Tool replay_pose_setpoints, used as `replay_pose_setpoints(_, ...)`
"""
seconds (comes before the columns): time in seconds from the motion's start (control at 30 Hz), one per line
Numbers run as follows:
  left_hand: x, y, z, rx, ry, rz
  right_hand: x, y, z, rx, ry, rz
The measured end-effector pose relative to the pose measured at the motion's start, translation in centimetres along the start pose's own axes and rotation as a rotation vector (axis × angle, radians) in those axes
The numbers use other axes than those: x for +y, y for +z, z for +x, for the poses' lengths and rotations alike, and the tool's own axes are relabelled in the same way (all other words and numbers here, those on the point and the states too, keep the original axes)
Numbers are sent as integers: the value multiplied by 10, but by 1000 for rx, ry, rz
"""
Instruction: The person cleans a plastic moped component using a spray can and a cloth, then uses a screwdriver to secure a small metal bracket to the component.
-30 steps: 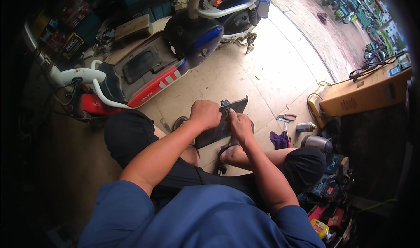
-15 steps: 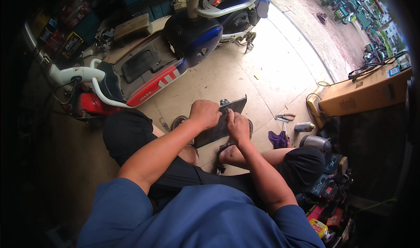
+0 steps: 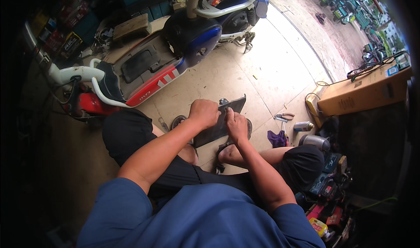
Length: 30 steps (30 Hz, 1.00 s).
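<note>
I sit low on the floor with a dark flat panel [image 3: 234, 105] propped in front of my knees. My left hand [image 3: 204, 112] is closed over the panel's left upper edge and holds it. My right hand [image 3: 236, 125] presses on the panel's face just right of the left hand, fingers curled against it; whether it grips a small tool is hidden. My sandalled feet show below the panel.
A red, white and blue scooter [image 3: 144, 68] lies with its body opened at the upper left. Pliers [image 3: 285, 116], a spray can [image 3: 303, 126], a purple rag [image 3: 277, 138] and a metal cylinder [image 3: 314, 141] lie right. A long cardboard box [image 3: 363, 92] stands far right.
Both hands stay on the panel; the right hand has shifted slightly along its face. The panel and scooter have not moved.
</note>
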State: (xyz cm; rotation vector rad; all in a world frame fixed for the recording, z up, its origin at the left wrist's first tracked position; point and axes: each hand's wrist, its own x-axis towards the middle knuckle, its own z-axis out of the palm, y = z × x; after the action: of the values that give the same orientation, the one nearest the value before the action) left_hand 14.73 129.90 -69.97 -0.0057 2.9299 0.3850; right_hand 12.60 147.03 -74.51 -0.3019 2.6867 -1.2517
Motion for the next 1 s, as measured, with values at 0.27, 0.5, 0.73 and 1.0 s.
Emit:
replay_pose_setpoints(0.27, -3, -4, 3, -30, -42, -41, -10, -10, -3, 7, -223, -378)
replay_pose_setpoints(0.5, -10, 2, 5, -10, -23, -70, -2, -11, 6, 9, -390, -444)
replay_pose_setpoints(0.73, -19, 5, 5, 10, 3, -72, -3, -5, 12, -31, -429, -492)
replay_pose_setpoints(1.0, -11, 2, 4, 0, -16, -48, -19, -3, -1, -55, -59, -281)
